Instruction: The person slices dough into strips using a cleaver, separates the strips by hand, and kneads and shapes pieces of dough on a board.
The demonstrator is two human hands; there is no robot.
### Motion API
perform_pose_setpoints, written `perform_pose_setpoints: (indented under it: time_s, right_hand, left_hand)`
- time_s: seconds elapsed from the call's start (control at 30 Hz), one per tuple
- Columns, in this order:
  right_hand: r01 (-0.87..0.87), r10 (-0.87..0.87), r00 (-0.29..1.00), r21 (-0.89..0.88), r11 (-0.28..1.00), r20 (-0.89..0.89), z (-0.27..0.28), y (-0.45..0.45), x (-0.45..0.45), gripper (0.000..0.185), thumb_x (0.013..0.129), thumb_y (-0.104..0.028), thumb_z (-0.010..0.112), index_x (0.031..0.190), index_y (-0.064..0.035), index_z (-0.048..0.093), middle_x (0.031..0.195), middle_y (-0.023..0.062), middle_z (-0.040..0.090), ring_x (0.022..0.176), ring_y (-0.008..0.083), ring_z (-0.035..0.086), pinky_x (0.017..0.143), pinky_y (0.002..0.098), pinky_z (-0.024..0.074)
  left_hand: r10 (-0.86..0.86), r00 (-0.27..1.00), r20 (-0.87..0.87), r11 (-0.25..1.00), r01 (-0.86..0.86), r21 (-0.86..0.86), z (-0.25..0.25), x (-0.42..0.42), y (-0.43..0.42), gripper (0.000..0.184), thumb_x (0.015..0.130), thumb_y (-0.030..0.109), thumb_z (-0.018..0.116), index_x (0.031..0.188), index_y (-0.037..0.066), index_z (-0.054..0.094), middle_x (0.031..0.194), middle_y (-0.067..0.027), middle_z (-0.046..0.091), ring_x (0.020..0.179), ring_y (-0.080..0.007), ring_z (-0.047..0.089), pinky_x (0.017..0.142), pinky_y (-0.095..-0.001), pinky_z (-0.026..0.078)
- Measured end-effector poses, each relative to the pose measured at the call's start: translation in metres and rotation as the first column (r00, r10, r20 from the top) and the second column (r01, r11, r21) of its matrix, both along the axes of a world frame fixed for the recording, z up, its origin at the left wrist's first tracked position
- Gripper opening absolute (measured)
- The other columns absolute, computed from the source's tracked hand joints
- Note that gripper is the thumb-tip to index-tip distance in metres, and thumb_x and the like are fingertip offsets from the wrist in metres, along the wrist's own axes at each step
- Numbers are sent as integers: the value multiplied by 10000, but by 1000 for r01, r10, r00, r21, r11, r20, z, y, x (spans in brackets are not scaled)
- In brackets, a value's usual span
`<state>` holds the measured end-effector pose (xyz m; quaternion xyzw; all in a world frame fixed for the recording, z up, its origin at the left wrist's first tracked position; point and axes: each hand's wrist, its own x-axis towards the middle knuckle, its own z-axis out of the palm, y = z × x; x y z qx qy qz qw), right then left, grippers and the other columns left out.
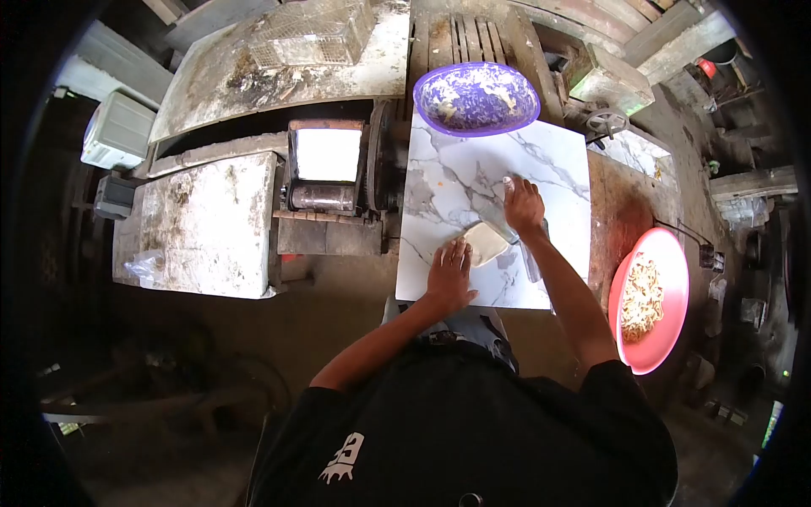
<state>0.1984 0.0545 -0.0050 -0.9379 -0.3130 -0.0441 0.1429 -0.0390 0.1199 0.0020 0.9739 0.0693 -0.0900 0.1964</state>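
Observation:
A flat pale piece of dough (pixel 485 243) lies on the white marble-patterned board (pixel 439 160). My left hand (pixel 453 272) rests flat at its left edge, fingers slightly spread and touching it. Beyond the dough and to its right, my right hand (pixel 525 205) is over the board with its fingers curled; a small whitish tip shows at its left side, and what it holds cannot be made out. A greyish, partly see-through long object (pixel 531 264) lies beside and partly beneath my right forearm.
A purple basin (pixel 477 100) with pale residue stands at the board's far edge. On the right is a pink basin (pixel 672 296) holding shredded pieces (pixel 642 302). To the left stand a roller machine (pixel 323 198) and a stained table (pixel 203 224); a wire crate (pixel 306 46) is farther back.

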Motion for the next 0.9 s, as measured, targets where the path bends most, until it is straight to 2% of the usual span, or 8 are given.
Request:
perform_pose_setpoints:
  time_s: [0.13,0.2,0.27,0.43,0.63,0.73,0.83,0.9]
  right_hand:
    - [-47,47,999,45,998,-2,0,-4,-9,312,969,-302,466,958,-39,632,918,186,667,847,383,634,776,470,516]
    - [60,-60,998,-134,989,0,-4,-4,-30,330,967,-318,462,917,-43,637,898,192,665,821,389,635,752,493,510]
    - [-10,1,997,-125,992,-75,-8,-12,-53,382,937,-439,486,958,-86,632,957,151,641,952,328,613,834,482,452]
    - [-370,369,929,48,928,28,-3,-34,-83,367,815,-357,626,1056,-89,558,911,117,621,903,315,596,795,471,429]
    - [-587,595,803,126,800,-36,3,-37,-71,252,778,-255,657,928,-66,585,872,86,611,887,288,573,786,438,412]
    - [-693,673,720,121,711,171,13,-24,-80,204,789,-257,642,855,-68,600,877,80,594,871,275,542,785,438,382]
    - [-598,583,799,92,796,150,15,-12,-99,215,787,-285,621,832,-75,620,867,82,549,885,264,523,792,437,372]
    - [-623,606,778,79,778,167,15,-14,-105,218,779,-284,620,836,-74,621,887,87,552,893,264,520,796,440,368]
  left_hand:
    - [-26,991,-133,1000,25,-9,11,5,-7,932,848,540,568,1465,-65,219,1546,-228,215,1431,-345,227,1155,-505,165]
    - [-56,988,-142,998,53,-23,14,11,-12,926,858,550,546,1468,-63,216,1549,-217,221,1432,-336,232,1154,-508,168]
    - [-114,973,-201,990,94,-103,11,15,-22,904,865,546,527,1469,-54,222,1541,-201,256,1422,-339,259,1150,-505,187]
    - [-34,992,-124,998,28,-55,0,15,-53,895,831,529,614,1356,-149,358,1430,-335,350,1391,-425,273,1147,-480,214]
    - [85,971,-224,995,-68,79,-1,28,-80,853,846,531,576,1343,-137,388,1422,-304,382,1346,-414,336,1100,-477,251]
    - [124,936,-330,991,-136,-14,1,33,-89,903,794,542,605,1366,-120,383,1466,-275,340,1364,-385,311,1113,-488,226]
    - [125,917,-380,989,-147,-29,6,36,-93,930,789,556,590,1415,-84,339,1498,-264,300,1409,-383,244,1141,-495,180]
    - [198,953,-231,980,-201,9,13,29,-97,941,790,559,587,1447,-51,300,1519,-246,273,1429,-378,204,1155,-498,145]
